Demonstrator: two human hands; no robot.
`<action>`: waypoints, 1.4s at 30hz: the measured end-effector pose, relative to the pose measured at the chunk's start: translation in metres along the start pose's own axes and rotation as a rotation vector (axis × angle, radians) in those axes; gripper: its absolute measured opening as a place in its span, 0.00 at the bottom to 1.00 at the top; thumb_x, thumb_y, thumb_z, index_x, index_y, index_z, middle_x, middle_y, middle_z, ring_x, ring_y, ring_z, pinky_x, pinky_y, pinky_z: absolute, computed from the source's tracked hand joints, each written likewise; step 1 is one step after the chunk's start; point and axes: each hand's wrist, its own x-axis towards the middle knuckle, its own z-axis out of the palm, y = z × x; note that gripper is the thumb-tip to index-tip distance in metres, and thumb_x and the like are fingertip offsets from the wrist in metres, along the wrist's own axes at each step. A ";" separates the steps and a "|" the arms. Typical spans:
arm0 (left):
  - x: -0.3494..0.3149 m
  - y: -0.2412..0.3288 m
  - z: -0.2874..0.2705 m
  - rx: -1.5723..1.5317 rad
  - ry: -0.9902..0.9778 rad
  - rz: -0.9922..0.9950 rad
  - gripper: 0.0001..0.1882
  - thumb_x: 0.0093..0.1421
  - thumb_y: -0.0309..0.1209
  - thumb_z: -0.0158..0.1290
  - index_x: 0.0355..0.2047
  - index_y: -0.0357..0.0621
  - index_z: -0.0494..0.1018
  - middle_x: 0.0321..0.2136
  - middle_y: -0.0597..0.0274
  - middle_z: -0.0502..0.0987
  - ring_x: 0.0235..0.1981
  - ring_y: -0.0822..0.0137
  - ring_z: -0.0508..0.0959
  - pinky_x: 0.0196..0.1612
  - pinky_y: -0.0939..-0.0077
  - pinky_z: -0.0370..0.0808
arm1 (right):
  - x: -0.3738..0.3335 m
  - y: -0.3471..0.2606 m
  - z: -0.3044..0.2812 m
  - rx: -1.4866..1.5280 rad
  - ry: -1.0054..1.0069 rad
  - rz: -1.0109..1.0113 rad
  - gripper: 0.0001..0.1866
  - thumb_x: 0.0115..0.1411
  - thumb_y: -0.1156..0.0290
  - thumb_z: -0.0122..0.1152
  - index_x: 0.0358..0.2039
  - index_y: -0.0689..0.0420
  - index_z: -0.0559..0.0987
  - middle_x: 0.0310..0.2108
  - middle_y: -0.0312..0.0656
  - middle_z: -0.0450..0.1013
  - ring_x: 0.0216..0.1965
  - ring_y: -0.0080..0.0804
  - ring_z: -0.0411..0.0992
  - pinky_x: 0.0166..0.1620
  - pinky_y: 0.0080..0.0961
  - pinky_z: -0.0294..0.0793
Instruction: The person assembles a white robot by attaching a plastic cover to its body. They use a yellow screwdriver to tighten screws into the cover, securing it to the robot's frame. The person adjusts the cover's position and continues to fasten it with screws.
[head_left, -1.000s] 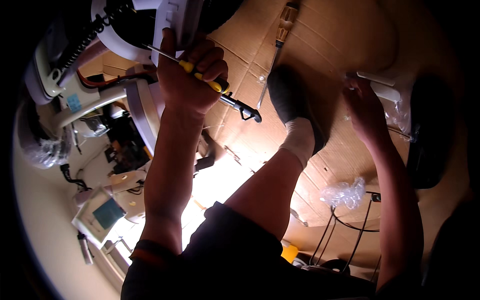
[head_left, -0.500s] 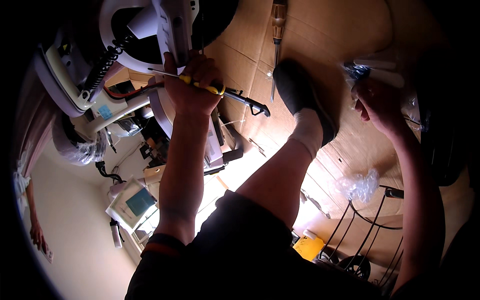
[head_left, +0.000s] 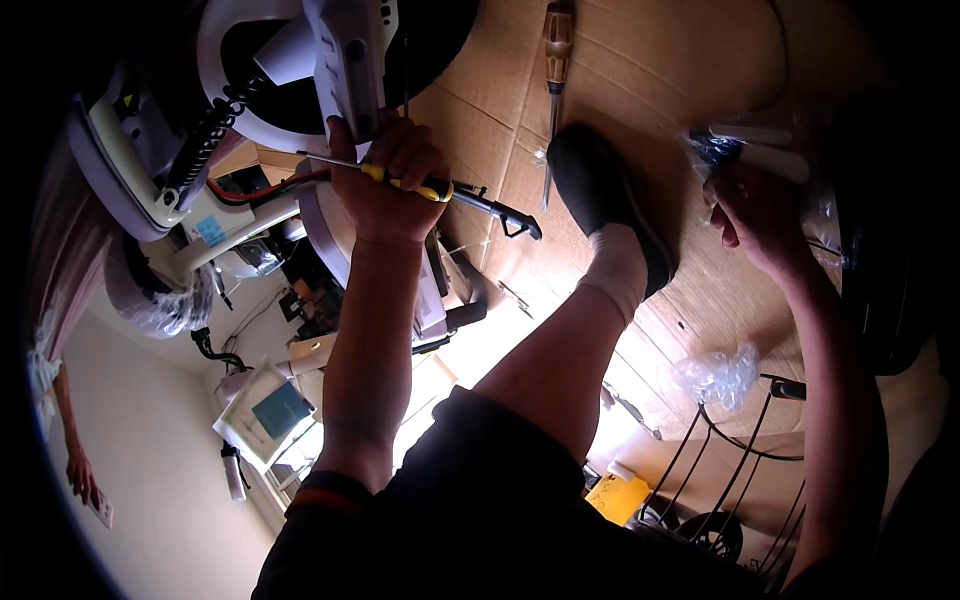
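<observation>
My left hand [head_left: 392, 185] is closed around a screwdriver [head_left: 432, 188] with a yellow and black handle; its thin shank points left. The same hand is against the white frame [head_left: 352, 95] of a wheeled machine. A black bar with a small wire loop [head_left: 505, 214] sticks out to the right beyond the hand; I cannot tell whether the hand grips it too. My right hand [head_left: 757, 212] has its fingers curled together beside a clear plastic bag [head_left: 712, 145]. What its fingers hold, if anything, is hidden in shadow.
A long screwdriver with a brown handle [head_left: 558, 50] lies on the cardboard [head_left: 500, 60] by my shoe [head_left: 590, 175]. Crumpled clear plastic [head_left: 715, 375] rests near a black wire basket [head_left: 745, 455]. A yellow piece [head_left: 617, 497] is below. Another person's hand [head_left: 83, 475] holds a phone-like object at far left.
The screwdriver has turned slightly in my left hand, with more of its yellow and black handle showing. My left hand has shifted a little; my right hand has hardly moved.
</observation>
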 end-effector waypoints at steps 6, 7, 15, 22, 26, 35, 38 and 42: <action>-0.004 -0.002 -0.008 0.013 -0.078 -0.035 0.30 0.67 0.62 0.49 0.35 0.43 0.73 0.17 0.73 0.61 0.18 0.76 0.60 0.18 0.82 0.61 | 0.002 0.003 -0.001 0.048 -0.018 -0.002 0.11 0.70 0.63 0.57 0.36 0.57 0.78 0.21 0.34 0.72 0.20 0.17 0.69 0.22 0.18 0.69; -0.004 -0.003 -0.006 0.015 -0.069 -0.033 0.31 0.67 0.62 0.49 0.36 0.43 0.74 0.17 0.73 0.61 0.18 0.76 0.60 0.18 0.82 0.61 | 0.002 0.004 -0.001 0.056 -0.017 0.003 0.11 0.70 0.64 0.57 0.36 0.57 0.78 0.21 0.34 0.72 0.20 0.17 0.69 0.22 0.17 0.69; 0.004 0.000 0.006 0.014 0.004 -0.017 0.31 0.68 0.62 0.47 0.36 0.43 0.73 0.17 0.73 0.61 0.17 0.76 0.60 0.18 0.82 0.62 | 0.003 0.003 -0.002 0.058 -0.021 0.007 0.10 0.70 0.64 0.57 0.36 0.57 0.78 0.22 0.35 0.73 0.20 0.17 0.69 0.23 0.17 0.70; -0.003 -0.001 -0.002 0.028 -0.018 -0.013 0.30 0.68 0.61 0.47 0.34 0.44 0.73 0.16 0.74 0.60 0.17 0.77 0.60 0.18 0.82 0.60 | 0.005 0.007 -0.002 0.107 -0.035 -0.005 0.10 0.70 0.64 0.57 0.34 0.57 0.78 0.21 0.34 0.72 0.20 0.16 0.69 0.22 0.17 0.69; -0.002 -0.002 0.000 0.051 0.017 0.003 0.29 0.69 0.61 0.47 0.32 0.45 0.72 0.15 0.75 0.60 0.17 0.77 0.60 0.17 0.82 0.60 | 0.002 0.003 -0.002 0.119 -0.037 -0.002 0.11 0.70 0.64 0.57 0.34 0.57 0.78 0.21 0.34 0.72 0.20 0.16 0.69 0.22 0.16 0.69; -0.001 -0.001 0.000 0.075 -0.004 0.008 0.30 0.69 0.61 0.47 0.33 0.45 0.73 0.15 0.75 0.61 0.17 0.77 0.59 0.17 0.82 0.59 | 0.004 0.003 -0.001 0.094 -0.028 -0.007 0.11 0.70 0.64 0.57 0.34 0.58 0.78 0.21 0.35 0.72 0.19 0.16 0.68 0.21 0.16 0.68; -0.001 0.002 -0.005 0.066 -0.042 -0.012 0.30 0.69 0.62 0.47 0.35 0.44 0.74 0.16 0.75 0.61 0.17 0.78 0.59 0.17 0.82 0.59 | 0.004 0.005 0.001 0.089 -0.022 -0.017 0.11 0.70 0.64 0.58 0.35 0.58 0.79 0.21 0.36 0.73 0.17 0.16 0.67 0.20 0.15 0.67; -0.002 0.000 -0.003 0.045 -0.041 -0.035 0.32 0.69 0.64 0.45 0.33 0.45 0.75 0.14 0.76 0.59 0.17 0.77 0.58 0.18 0.81 0.58 | 0.003 0.005 0.000 0.087 -0.020 -0.024 0.11 0.70 0.64 0.58 0.35 0.58 0.78 0.21 0.35 0.72 0.19 0.16 0.68 0.21 0.16 0.67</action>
